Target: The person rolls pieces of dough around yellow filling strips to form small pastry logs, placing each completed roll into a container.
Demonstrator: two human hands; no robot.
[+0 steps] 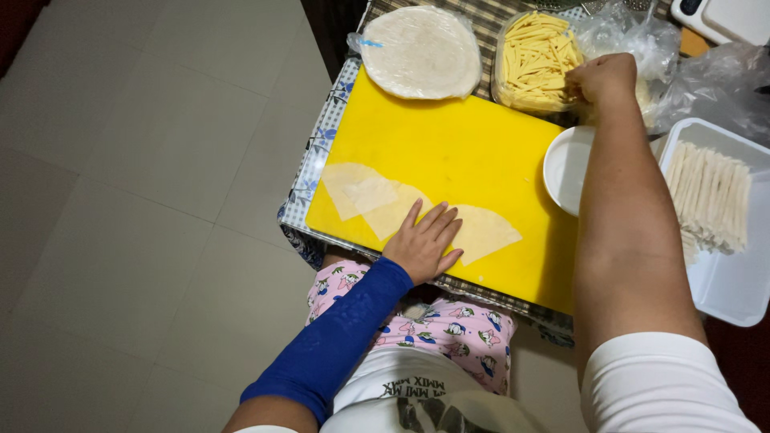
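Observation:
A yellow cutting board [449, 136] lies on the table with several pale wrapper wedges [365, 192] along its near edge. My left hand [425, 240], in a blue sleeve, rests flat with fingers apart on one wedge. My right hand [601, 78] reaches to the far side, fingers closed at the edge of a clear tub of yellow cheese sticks [536, 58]; what it pinches is hidden. A stack of round wrappers [421, 52] in plastic lies behind the board.
A white bowl [564, 168] sits at the board's right edge under my forearm. A white tray [722, 281] of rolled pale sticks [710, 200] stands at right. Crumpled clear bags [706, 76] lie at the back right. Tiled floor [144, 200] is at left.

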